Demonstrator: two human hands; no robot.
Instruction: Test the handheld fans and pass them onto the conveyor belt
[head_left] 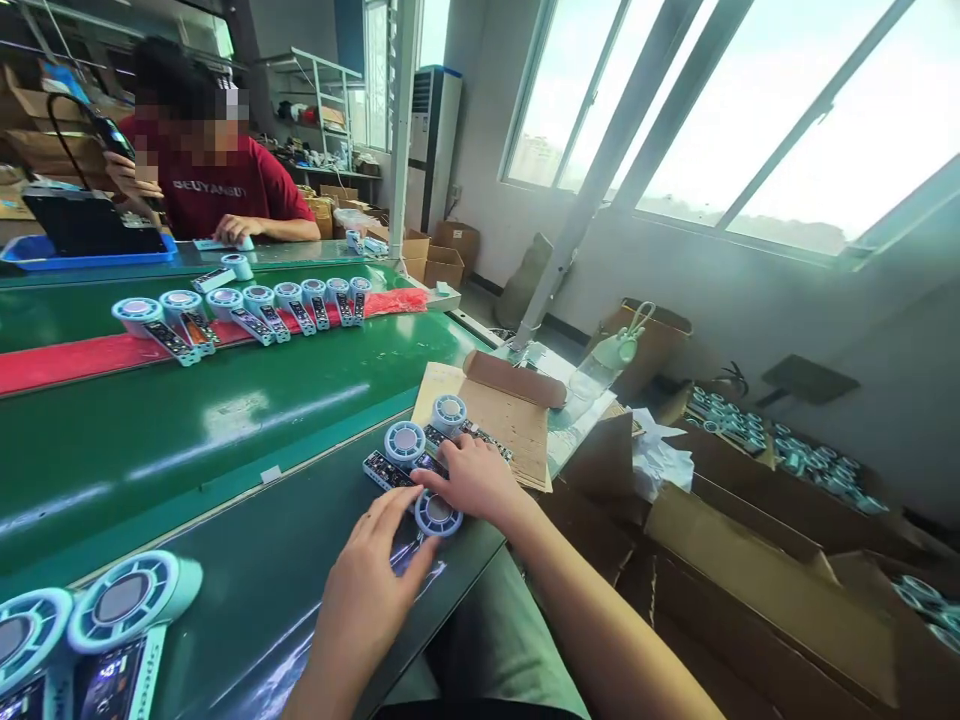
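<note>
**Both hands on the little fan units at the table edge**

I'm looking down at a glossy dark green table point(225, 440), smooth enough to mirror the window light. My left hand point(375, 590) lies flat with loose fingers, fingertips touching the nearest pale blue round plastic fan unit with its ribbed ring face point(438, 514). My right hand point(469, 480) rests palm down over that same unit's black circuit-board handle, fingers spread, not clenched. Two more identical units point(426, 432) lie just beyond it, touching each other, beside a flat piece of brown corrugated cardboard point(502, 415). Further up, a row of the same fans point(247, 310) sits on a red strip point(67, 360). Another person in a red T-shirt point(225, 190) works at the far end.
</note>
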